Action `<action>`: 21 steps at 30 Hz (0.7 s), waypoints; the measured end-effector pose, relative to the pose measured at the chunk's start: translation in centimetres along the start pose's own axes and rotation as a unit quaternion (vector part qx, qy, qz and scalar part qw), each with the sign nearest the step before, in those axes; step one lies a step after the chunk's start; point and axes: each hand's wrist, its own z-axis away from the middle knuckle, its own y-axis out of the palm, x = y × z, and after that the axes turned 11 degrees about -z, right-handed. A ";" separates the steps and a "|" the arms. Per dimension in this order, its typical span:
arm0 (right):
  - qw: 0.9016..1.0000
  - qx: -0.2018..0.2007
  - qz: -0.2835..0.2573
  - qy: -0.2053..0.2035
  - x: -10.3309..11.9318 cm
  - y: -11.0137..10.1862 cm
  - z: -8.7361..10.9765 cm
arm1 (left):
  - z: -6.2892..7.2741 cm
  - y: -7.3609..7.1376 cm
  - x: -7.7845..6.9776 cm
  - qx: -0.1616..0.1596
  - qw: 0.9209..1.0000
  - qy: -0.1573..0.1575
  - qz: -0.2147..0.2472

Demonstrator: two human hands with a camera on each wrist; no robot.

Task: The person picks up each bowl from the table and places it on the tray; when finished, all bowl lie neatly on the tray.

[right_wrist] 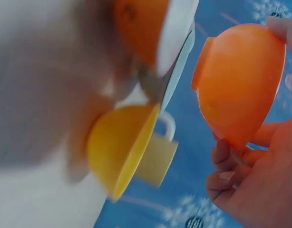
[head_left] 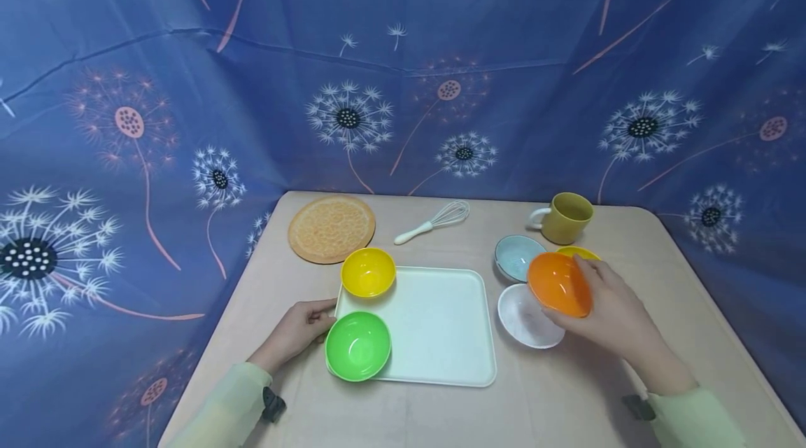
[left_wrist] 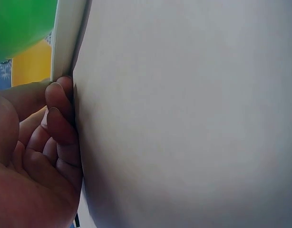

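Over on the right, my right hand [head_left: 607, 311] grips an orange bowl [head_left: 557, 285] by its rim. The bowl is held up and tilted, overlapping a white-lined bowl [head_left: 525, 315] in the head view. My left hand [head_left: 297, 331] pinches the left edge of a white tray [head_left: 441, 325], its fingers curled at the rim in the left wrist view. On the tray's left side stand a yellow bowl [head_left: 368, 273] and, nearer, a green bowl [head_left: 358, 346]. Behind the orange bowl a second yellow bowl [right_wrist: 120, 147] is partly hidden in the head view.
A light blue bowl [head_left: 516, 257] stands behind the white-lined one. Farther back are a mustard mug [head_left: 567, 219] with a white handle, a whisk [head_left: 431, 224] and a round board [head_left: 331, 229] with a pizza-like top. A blue dandelion-print cloth [head_left: 403, 105] hangs behind the table.
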 end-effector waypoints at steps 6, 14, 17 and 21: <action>0.999 0.044 -0.003 -0.021 3.4 2.5 -2.8 | 0.0 -0.1 -0.1 -0.002 1.000 -0.007 -0.007; 0.996 0.070 -0.010 -0.053 6.5 6.5 -5.9 | 0.0 0.0 -0.5 -0.002 1.000 -0.010 -0.010; 0.995 0.069 -0.011 -0.074 7.4 8.1 -7.0 | 0.0 -0.1 -0.5 -0.002 1.000 -0.013 -0.009; 0.993 0.072 -0.012 -0.090 8.6 10.7 -8.0 | 0.0 -0.1 -0.3 -0.003 1.000 -0.017 -0.002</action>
